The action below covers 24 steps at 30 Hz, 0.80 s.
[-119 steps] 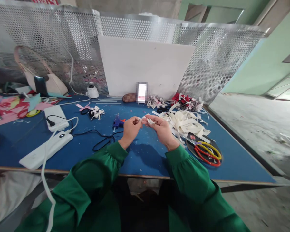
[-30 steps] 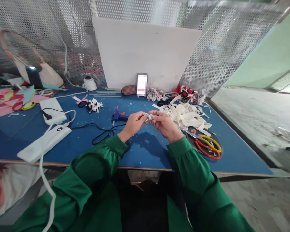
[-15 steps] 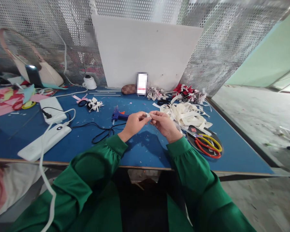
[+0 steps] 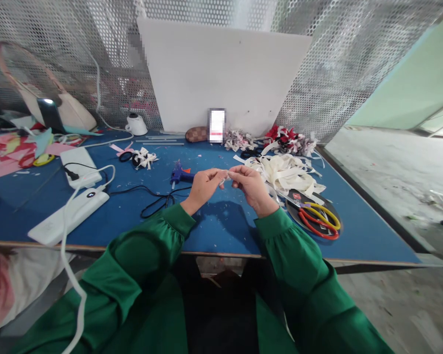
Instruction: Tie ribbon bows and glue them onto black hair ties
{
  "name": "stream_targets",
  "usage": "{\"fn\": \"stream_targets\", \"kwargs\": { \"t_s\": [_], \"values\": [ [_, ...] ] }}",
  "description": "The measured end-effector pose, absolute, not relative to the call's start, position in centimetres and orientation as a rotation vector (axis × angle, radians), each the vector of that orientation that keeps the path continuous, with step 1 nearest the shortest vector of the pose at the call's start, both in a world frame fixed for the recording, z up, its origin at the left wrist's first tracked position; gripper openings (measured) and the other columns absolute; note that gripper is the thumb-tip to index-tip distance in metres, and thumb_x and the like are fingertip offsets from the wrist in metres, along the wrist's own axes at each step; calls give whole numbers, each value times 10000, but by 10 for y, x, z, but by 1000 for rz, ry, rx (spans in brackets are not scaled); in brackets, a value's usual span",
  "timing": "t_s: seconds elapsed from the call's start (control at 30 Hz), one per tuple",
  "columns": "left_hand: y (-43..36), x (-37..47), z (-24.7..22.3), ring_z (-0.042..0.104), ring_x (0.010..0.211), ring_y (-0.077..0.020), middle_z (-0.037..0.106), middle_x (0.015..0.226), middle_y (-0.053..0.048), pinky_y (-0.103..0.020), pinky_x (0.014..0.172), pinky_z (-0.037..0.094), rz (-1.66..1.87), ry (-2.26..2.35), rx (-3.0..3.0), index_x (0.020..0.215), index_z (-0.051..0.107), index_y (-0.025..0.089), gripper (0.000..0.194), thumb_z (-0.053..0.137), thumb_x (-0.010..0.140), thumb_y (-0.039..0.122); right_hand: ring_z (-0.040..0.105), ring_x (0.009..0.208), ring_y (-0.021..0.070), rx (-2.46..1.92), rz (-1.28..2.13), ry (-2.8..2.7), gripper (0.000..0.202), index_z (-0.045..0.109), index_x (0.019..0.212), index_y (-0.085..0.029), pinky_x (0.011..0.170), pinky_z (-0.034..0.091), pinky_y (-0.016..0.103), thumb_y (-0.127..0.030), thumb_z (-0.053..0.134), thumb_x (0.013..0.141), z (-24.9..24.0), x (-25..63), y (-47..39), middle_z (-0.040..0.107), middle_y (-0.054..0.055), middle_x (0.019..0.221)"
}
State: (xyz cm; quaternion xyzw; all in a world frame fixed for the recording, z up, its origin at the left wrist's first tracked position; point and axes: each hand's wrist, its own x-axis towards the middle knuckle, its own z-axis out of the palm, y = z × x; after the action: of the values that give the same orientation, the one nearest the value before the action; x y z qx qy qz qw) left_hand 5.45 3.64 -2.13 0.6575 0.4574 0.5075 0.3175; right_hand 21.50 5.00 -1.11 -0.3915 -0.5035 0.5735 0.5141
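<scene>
My left hand [image 4: 205,187] and my right hand [image 4: 251,188] meet above the middle of the blue table, fingertips nearly touching. Between them they pinch a small whitish piece of fabric [image 4: 223,180], mostly covered by the fingers. Just left of my left hand lies a blue glue gun [image 4: 178,174] with a black cord. A heap of cream ribbon [image 4: 286,172] rests to the right, beyond my right hand. Nearer the front right, scissors with red and yellow handles [image 4: 319,220] lie on a dark round plate [image 4: 293,211].
White power strips [image 4: 68,216] with cables lie at left. Black scissors and a white bow [image 4: 144,158] sit at back left. A lit phone [image 4: 217,126] leans against a white board [image 4: 225,73]. Bow piles [image 4: 239,140] and red-grey bows [image 4: 286,140] stand behind the ribbon.
The small piece has been turned or lowered between the fingertips and is now more hidden. My right fingers have shifted slightly; both hands stay in nearly the same place.
</scene>
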Motion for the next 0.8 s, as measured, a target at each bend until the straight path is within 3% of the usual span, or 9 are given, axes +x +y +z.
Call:
{"fn": "stream_targets", "kwargs": {
  "t_s": [0.1,0.2,0.37,0.63,0.8],
  "values": [
    [38,54,-24,617,602,-141,689,667,-8,-248,583,453,1309,1157,1769,913,736,169,277,701,833,432,475,506,70,-940,1379,-1170,266,683,743,-181,499,361,230,-374,824,625,-12,216,51,633,-25,644],
    [39,53,-24,593,586,-128,688,673,-10,-242,573,442,1291,1179,1826,910,727,177,247,595,911,386,475,506,72,-935,1362,-1169,264,685,744,-183,495,351,235,-379,822,632,-12,216,51,639,-22,651],
    [38,53,-20,459,438,-97,637,579,-1,-248,476,372,1365,1204,1692,780,680,173,384,465,974,425,444,501,53,-914,1474,-1101,287,673,749,-183,498,360,230,-354,852,603,-12,216,51,638,-26,697],
    [37,57,-19,428,443,-79,617,599,12,-236,449,344,1250,1064,1516,850,730,175,191,613,838,325,296,434,37,-818,1841,-935,319,620,756,-196,521,417,221,-338,859,600,-17,217,56,417,-104,514],
    [39,57,-22,445,471,-88,623,616,6,-242,458,340,1269,1036,1516,937,738,160,264,690,800,381,393,466,46,-880,1529,-1052,300,648,744,-188,480,354,221,-354,855,606,-15,216,53,566,-52,614]
  ]
}}
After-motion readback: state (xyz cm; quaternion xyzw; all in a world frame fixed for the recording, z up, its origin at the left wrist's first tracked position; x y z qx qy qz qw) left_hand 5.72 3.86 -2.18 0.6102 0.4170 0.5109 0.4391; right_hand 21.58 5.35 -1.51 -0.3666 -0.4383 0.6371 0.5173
